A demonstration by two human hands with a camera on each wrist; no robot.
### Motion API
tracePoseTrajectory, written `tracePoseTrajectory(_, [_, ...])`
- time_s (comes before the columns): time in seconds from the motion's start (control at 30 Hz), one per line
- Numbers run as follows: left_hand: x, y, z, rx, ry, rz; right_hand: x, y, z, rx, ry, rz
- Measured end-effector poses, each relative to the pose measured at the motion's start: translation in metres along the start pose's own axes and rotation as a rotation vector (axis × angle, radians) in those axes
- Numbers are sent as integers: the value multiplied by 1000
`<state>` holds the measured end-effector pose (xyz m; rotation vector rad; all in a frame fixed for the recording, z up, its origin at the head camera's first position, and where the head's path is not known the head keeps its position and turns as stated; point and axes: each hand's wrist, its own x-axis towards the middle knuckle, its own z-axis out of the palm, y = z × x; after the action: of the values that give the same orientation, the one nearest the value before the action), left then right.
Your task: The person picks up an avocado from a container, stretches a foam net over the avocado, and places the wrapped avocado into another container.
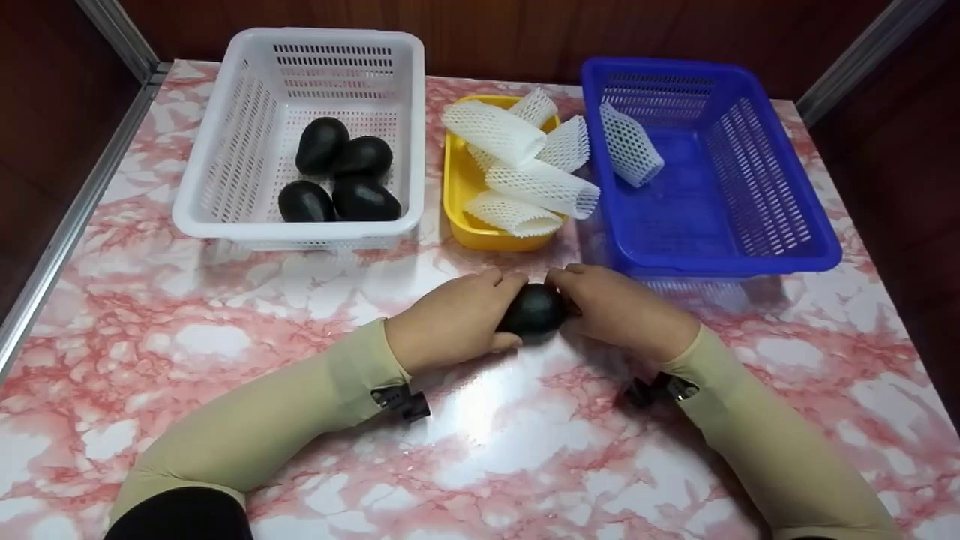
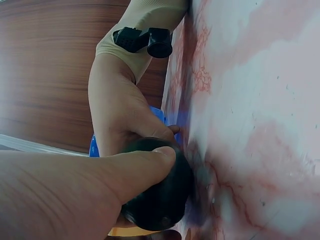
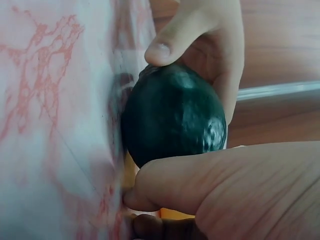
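Note:
A dark green avocado (image 1: pixel 534 309) is at the middle of the table, between both hands. My left hand (image 1: pixel 459 319) grips it from the left, and in the left wrist view the thumb lies across the avocado (image 2: pixel 167 195). From the other side my right hand (image 1: pixel 626 306) holds it with bent fingers. The right wrist view shows the glossy avocado (image 3: pixel 175 115) close up, with the left hand (image 3: pixel 210 45) at its far end and the right hand (image 3: pixel 200 185) along its near side. Some fingertips are hidden behind the fruit.
A white basket (image 1: pixel 196 187) with several avocados stands at the back left. Behind the hands, a yellow container (image 1: pixel 499 241) is heaped with white foam net sleeves (image 1: pixel 536 187). At the right, a blue basket (image 1: pixel 720 265) contains one foam net sleeve (image 1: pixel 630 146).

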<state>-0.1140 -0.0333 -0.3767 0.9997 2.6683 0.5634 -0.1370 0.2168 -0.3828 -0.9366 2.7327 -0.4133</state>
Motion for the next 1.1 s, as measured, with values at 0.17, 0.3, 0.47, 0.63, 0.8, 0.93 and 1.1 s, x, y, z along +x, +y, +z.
tracePoseTrajectory(0.17, [1,-1,-1,2,-10,-3,-1,2,-1,10,2,17])
tracePoseTrajectory(0.3, [1,-1,-1,1,-17,-3,-1,4,-1,18,-1,17])
tracePoseTrajectory(0.47, [1,0,-1,-3,-22,-7,0,3,-1,18,-3,20])
tracePoseTrajectory(0.63, [1,0,-2,-11,-25,-9,0,3,-1,15,-5,25])
tracePoseTrajectory(0.8, [2,0,-3,-17,-31,-13,0,3,0,7,-6,32])
tracePoseTrajectory(0.93, [2,0,-5,-25,-33,-10,0,3,-1,2,-20,45])
tracePoseTrajectory(1.1, [1,3,-14,5,-28,-13,0,3,-2,1,-25,42])
